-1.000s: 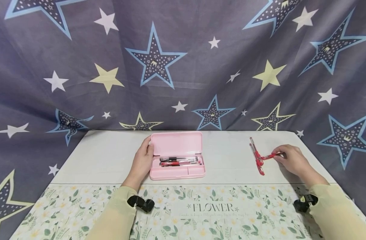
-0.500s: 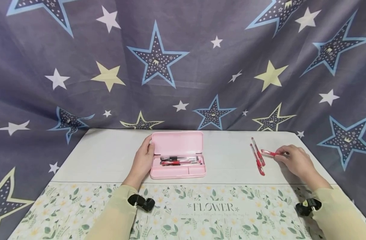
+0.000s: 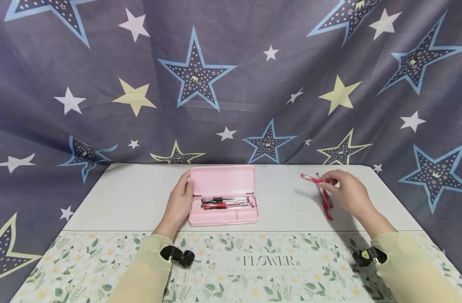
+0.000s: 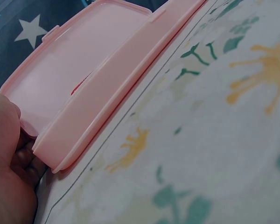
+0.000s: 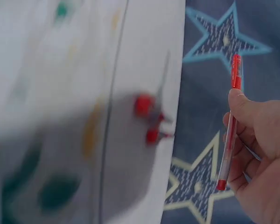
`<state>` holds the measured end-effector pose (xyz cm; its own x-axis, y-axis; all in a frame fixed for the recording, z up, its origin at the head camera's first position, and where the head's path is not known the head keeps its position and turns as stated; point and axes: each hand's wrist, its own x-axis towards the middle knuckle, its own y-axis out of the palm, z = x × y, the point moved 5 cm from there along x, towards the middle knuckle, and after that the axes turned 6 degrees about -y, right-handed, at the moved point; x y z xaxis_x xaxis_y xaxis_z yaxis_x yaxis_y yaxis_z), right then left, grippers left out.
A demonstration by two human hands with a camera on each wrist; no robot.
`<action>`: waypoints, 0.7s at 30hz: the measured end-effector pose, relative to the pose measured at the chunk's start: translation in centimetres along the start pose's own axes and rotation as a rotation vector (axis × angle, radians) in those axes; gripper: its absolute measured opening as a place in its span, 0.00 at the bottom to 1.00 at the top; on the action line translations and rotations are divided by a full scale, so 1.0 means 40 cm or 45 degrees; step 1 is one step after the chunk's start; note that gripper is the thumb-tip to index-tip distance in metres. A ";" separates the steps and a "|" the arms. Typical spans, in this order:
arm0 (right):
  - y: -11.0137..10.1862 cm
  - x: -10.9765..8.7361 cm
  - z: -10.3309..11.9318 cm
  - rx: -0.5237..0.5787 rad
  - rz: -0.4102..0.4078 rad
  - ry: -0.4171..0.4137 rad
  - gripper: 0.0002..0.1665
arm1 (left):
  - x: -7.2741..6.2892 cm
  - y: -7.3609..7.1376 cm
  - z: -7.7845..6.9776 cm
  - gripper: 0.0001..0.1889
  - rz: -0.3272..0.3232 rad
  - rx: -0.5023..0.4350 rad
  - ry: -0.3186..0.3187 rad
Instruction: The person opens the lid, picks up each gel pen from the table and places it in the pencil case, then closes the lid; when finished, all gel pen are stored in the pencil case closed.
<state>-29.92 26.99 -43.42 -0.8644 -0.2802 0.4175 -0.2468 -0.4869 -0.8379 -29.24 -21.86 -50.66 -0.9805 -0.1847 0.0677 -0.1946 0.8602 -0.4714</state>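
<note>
— Firstly, where are the edges, and how much room is there?

— The dark curtain, a fabric with soft folds and printed stars, hangs along the far edge of your table and at both sides. Your table is white in the far half and flowered in the near half. From the pink pencil case toward the right, a wide white stretch gives you room.

— And the materials and shapes, please?

— The case is smooth, rectangular, looking like plastic, and its lid stands raised. Your left hand grips its left end, with fingers bent behind the corner. Your right hand is almost closed: thumb and fingers pinch one slim red pen, with transparent barrel, above the table. Just under this hand lie two other red pens, partly hidden. Inside the case lie black and red pens; their exact number I cannot tell.
</note>
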 end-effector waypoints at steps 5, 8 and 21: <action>0.023 0.028 0.077 0.046 -0.002 -0.056 0.05 | -0.001 0.000 0.000 0.28 -0.003 0.008 0.004; 0.041 0.049 0.114 0.075 0.004 -0.072 0.04 | -0.001 0.000 0.000 0.28 -0.006 0.004 -0.002; 0.133 0.095 0.265 0.220 0.003 -0.170 0.03 | 0.000 0.000 0.001 0.28 -0.004 -0.010 0.004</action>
<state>-29.87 14.55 -42.56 -0.7963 -0.3829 0.4682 -0.1563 -0.6175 -0.7709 -29.25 -21.89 -50.70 -0.9800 -0.1858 0.0715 -0.1975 0.8635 -0.4640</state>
